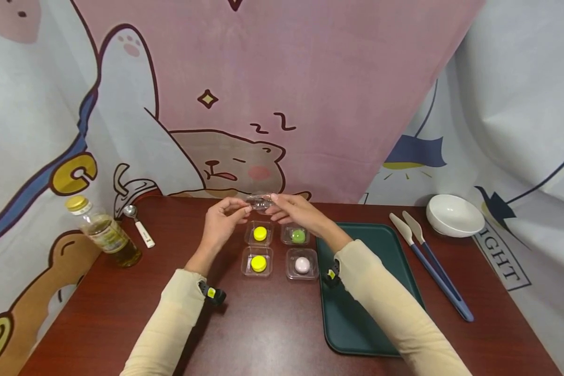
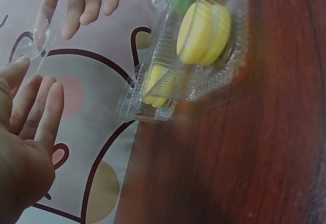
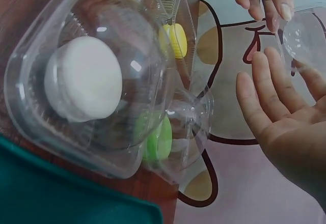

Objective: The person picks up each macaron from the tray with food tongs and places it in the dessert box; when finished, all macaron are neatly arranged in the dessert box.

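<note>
My left hand (image 1: 222,222) and right hand (image 1: 301,211) hold a clear domed plastic lid (image 1: 259,201) between them, above the back of the table. The left thumb and forefinger pinch one edge; the right hand grips the opposite edge, its other fingers extended. Below the hands, several clear plastic boxes stand in two rows. At the left are a back yellow macaron (image 1: 260,233) and a front yellow macaron (image 1: 258,263). At the right, a green macaron (image 1: 298,236) sits behind a whitish macaron (image 1: 303,265), which lies under a domed cover (image 3: 122,35) in the right wrist view.
A dark green tray (image 1: 362,313) lies under my right forearm. Further right are blue-handled tongs (image 1: 432,266) and a white bowl (image 1: 455,215). At the left stand an oil bottle (image 1: 108,237) and a scoop with a white handle (image 1: 144,234). A printed curtain (image 1: 319,104) hangs behind the table.
</note>
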Tool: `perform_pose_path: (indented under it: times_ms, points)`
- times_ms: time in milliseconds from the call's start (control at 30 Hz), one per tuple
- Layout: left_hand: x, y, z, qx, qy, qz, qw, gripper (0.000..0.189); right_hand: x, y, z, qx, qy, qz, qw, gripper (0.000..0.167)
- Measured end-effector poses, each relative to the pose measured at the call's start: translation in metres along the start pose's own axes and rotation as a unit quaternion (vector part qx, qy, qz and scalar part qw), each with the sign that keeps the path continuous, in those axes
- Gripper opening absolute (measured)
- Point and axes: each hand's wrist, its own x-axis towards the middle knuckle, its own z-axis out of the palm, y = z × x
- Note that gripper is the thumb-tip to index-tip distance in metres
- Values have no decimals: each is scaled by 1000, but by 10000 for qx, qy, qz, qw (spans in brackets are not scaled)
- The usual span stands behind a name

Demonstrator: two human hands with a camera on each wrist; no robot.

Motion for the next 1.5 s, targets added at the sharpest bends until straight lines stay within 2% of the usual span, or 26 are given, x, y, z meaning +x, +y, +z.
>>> perform_pose_path:
  times_ms: [167, 267, 433, 567, 667, 767, 900, 1067, 1233, 1333, 1500]
  points:
    - [1, -2, 0, 11, 13, -3, 10000, 26, -4, 3, -2, -177, 80, -235, 9995, 52]
    - [0, 0, -1, 168, -132, -28, 9998, 31, -6, 4, -4, -460, 184, -380, 9980, 51]
    - [-5, 8, -7, 608, -751, -146, 9952, 59, -10, 5, -4, -1313, 545, -573, 9882, 52]
    - [-9, 14, -8, 1005, -1413, -251, 9845, 77, -8, 11, -2, -1797, 811, -728, 9777, 52]
    - [-8, 15, -8, 1247, -1755, -205, 9763, 79, -9, 14, 0, -2028, 865, -813, 9720, 53]
    - [-6, 13, -8, 1321, -1766, -159, 9753, 75, -10, 14, 3, -2123, 763, -969, 9694, 55]
    - [-4, 9, -11, 1201, -1748, -217, 9770, 70, -11, 16, 5, -2173, 707, -1154, 9667, 55]
    - [-5, 3, -16, 1191, -1947, -211, 9734, 72, -13, 22, 8, -2265, 717, -1186, 9641, 59]
    - [-5, 2, -20, 1408, -2106, -192, 9672, 77, -15, 28, 14, -2550, 732, -1229, 9563, 63]
    - [-5, 1, -22, 1586, -2147, -151, 9636, 78, -15, 30, 17, -2834, 736, -1249, 9480, 66]
    - [-3, -6, -26, 1828, -2182, -144, 9585, 76, -13, 31, 22, -3612, 888, -978, 9231, 79]
